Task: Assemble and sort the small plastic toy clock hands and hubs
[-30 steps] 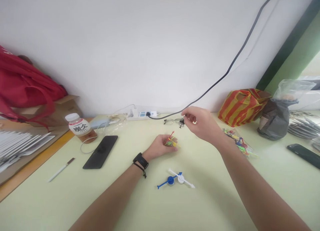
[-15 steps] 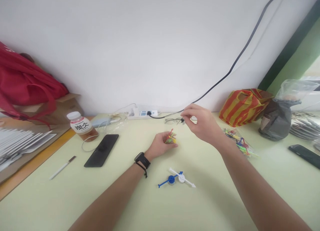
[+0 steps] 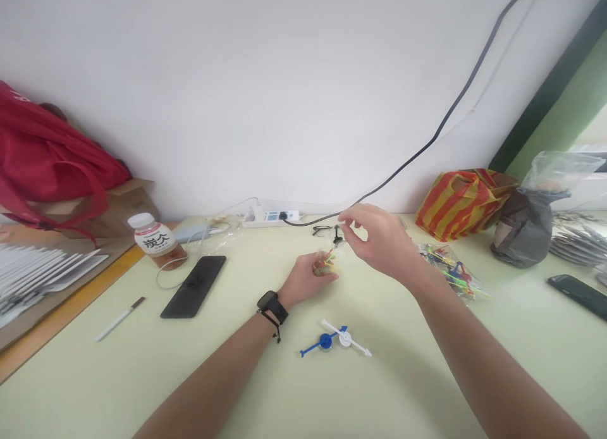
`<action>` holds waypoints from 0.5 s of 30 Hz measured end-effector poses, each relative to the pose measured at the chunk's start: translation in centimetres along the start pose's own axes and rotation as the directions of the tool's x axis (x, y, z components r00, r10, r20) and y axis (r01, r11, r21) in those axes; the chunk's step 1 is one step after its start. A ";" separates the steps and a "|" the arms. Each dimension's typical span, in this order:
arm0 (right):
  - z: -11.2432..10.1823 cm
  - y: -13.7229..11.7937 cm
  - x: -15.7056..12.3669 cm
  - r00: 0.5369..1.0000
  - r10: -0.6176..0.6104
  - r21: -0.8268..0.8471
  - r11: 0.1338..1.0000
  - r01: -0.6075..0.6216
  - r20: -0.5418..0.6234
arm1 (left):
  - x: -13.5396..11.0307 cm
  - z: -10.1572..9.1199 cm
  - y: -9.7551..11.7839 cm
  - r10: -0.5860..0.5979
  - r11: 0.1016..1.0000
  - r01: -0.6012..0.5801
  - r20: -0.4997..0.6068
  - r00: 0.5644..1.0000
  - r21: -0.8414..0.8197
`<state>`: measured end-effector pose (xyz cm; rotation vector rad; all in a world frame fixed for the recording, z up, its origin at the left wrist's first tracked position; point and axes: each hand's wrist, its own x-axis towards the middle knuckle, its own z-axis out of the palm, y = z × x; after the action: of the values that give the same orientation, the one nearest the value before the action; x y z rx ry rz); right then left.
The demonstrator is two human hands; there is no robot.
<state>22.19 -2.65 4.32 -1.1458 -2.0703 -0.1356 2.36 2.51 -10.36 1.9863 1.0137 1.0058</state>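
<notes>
Evidently, several small coloured pieces (image 3: 326,266), red, yellow and green among them, are held in the left hand (image 3: 303,279), whose fingers are curled around them low over the table (image 3: 90,395). A small black piece (image 3: 337,240) is pinched by the right hand (image 3: 382,240), with thumb and forefinger brought together at its top; it is held upright just beyond the left hand's pieces, and the glasses (image 3: 320,230) are seen behind it. Nearer the front, a blue spinner (image 3: 325,342) and a white spinner (image 3: 345,340) are laid side by side on the table, their arrows crossed. More pieces are contained in a clear bag (image 3: 456,276), placed by the right forearm. A watch (image 3: 273,307) is worn on the left wrist. Well to the left, a phone (image 3: 193,287), a pen (image 3: 118,320) and a bottle (image 3: 156,243) are set out. Against the wall, a power strip (image 3: 268,220) is placed.
</notes>
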 end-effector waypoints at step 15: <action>0.8 -0.2 0.2 0.966 0.220 -0.101 0.973 -0.208 0.133 | -0.2 -0.2 0.7 0.073 0.991 -0.074 0.015 0.997 0.114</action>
<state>21.49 -2.33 3.88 -1.4625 -2.0642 -0.0394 2.36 2.08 -9.71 2.1344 1.0196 0.9951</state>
